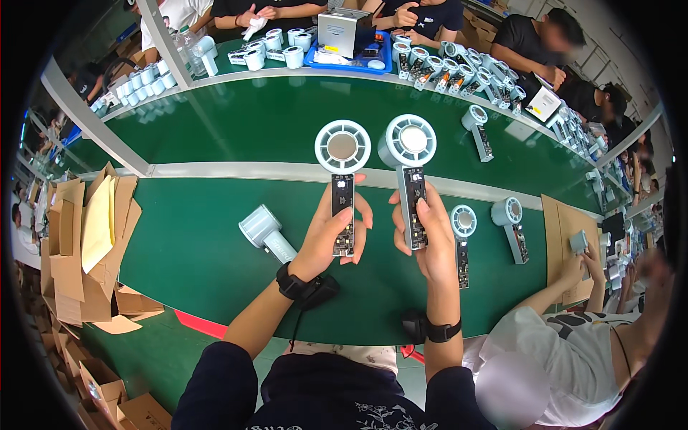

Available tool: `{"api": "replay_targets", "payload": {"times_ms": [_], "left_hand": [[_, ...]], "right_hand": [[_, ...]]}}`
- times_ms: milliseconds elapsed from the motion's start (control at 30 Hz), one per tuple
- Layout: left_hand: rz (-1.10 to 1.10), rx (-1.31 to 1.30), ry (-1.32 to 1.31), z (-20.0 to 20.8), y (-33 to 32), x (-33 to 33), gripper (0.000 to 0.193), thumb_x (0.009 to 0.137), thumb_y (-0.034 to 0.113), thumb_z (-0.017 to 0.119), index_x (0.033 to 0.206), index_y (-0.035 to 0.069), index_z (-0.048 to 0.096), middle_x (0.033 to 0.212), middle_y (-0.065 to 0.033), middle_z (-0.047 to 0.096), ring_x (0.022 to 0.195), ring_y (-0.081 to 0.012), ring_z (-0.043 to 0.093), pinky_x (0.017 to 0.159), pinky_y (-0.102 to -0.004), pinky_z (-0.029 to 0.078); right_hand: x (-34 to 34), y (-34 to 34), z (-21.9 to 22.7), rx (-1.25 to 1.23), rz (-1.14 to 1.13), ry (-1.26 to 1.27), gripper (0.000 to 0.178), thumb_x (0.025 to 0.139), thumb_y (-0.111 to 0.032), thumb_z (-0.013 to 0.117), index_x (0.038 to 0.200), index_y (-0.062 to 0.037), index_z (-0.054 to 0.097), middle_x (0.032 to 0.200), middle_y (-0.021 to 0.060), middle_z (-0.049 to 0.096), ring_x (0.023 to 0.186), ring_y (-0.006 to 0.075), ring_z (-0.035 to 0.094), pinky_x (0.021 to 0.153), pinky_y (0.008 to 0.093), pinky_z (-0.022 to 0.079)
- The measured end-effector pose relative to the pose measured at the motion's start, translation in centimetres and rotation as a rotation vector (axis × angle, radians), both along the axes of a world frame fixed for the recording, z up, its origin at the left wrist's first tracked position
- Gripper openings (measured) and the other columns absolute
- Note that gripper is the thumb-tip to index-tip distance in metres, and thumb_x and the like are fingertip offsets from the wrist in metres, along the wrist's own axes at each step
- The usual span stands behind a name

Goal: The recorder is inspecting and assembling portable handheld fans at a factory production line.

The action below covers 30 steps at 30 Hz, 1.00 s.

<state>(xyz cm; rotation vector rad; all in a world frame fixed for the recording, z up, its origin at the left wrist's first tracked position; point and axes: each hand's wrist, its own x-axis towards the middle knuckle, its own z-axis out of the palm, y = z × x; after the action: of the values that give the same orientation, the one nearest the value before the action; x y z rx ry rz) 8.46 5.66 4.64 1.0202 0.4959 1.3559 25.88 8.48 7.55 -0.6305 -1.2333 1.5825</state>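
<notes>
Fans — two pale handheld ones with bare circuit-board handles — stand upright above the green desk point(215, 251). The left hand point(331, 236) has its fingers clamped around the handle of the left fan point(342, 147); the right hand point(424, 240) grips the right fan point(407, 141) likewise. A finished fan point(264, 229) lies just left, two open-handled fans point(462, 222) right — beside a neighbour's arm point(559, 287).

Each fan's handle point(343, 215) lies partly hidden inside a grip (fingers cover it).
</notes>
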Motion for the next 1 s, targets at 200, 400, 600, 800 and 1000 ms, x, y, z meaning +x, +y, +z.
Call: {"api": "replay_targets", "payload": {"times_ms": [200, 400, 600, 800, 1000], "left_hand": [[0.002, -0.014, 0.008, -0.07, 0.00, -0.01, 0.051, 0.096, 0.029, 0.041, 0.138, 0.007, 0.023, 0.089, -0.0117, 0.052, 0.044, -0.0131, 0.052, 0.031, -0.0201, 0.033], [0.004, -0.012, 0.003, -0.21, 0.20, 0.08, 0.051, 0.096, 0.029, 0.042, 0.138, 0.006, 0.023, 0.088, -0.0113, 0.051, 0.043, -0.0126, 0.052, 0.031, -0.0199, 0.033], [0.019, -0.024, 0.007, -0.18, 0.14, 0.06, 0.051, 0.096, 0.028, 0.041, 0.138, 0.006, 0.023, 0.088, -0.0113, 0.051, 0.044, -0.0121, 0.052, 0.031, -0.0199, 0.033], [0.026, -0.039, 0.015, -0.20, 0.12, 0.05, 0.050, 0.096, 0.028, 0.041, 0.138, 0.006, 0.024, 0.088, -0.0117, 0.051, 0.044, -0.0123, 0.051, 0.031, -0.0203, 0.033], [0.017, -0.038, 0.009, -0.22, 0.23, 0.10, 0.050, 0.096, 0.029, 0.040, 0.138, 0.006, 0.024, 0.088, -0.0119, 0.051, 0.045, -0.0131, 0.052, 0.031, -0.0207, 0.033]], "right_hand": [[-0.16, -0.14, 0.04, -0.018, 0.005, -0.001, 0.037, 0.098, -0.025, 0.037, 0.122, 0.0035, 0.040, 0.098, 0.0115, 0.051, 0.061, 0.0089, 0.046, 0.040, 0.0213, 0.035], [-0.34, -0.16, -0.07, -0.010, -0.023, 0.010, 0.035, 0.098, -0.025, 0.037, 0.119, 0.0032, 0.041, 0.097, 0.0108, 0.050, 0.061, 0.0088, 0.045, 0.040, 0.0210, 0.035], [-0.13, -0.04, -0.09, -0.062, -0.036, 0.063, 0.032, 0.098, -0.025, 0.037, 0.113, 0.0023, 0.043, 0.095, 0.0099, 0.050, 0.061, 0.0086, 0.045, 0.040, 0.0207, 0.035], [0.06, 0.03, -0.19, -0.060, -0.009, 0.066, 0.032, 0.098, -0.026, 0.037, 0.112, 0.0022, 0.043, 0.094, 0.0097, 0.050, 0.061, 0.0082, 0.044, 0.039, 0.0205, 0.034], [-0.20, -0.09, 0.12, -0.057, -0.017, 0.074, 0.035, 0.098, -0.025, 0.035, 0.119, 0.0026, 0.041, 0.097, 0.0107, 0.050, 0.061, 0.0078, 0.043, 0.039, 0.0199, 0.033]]}}
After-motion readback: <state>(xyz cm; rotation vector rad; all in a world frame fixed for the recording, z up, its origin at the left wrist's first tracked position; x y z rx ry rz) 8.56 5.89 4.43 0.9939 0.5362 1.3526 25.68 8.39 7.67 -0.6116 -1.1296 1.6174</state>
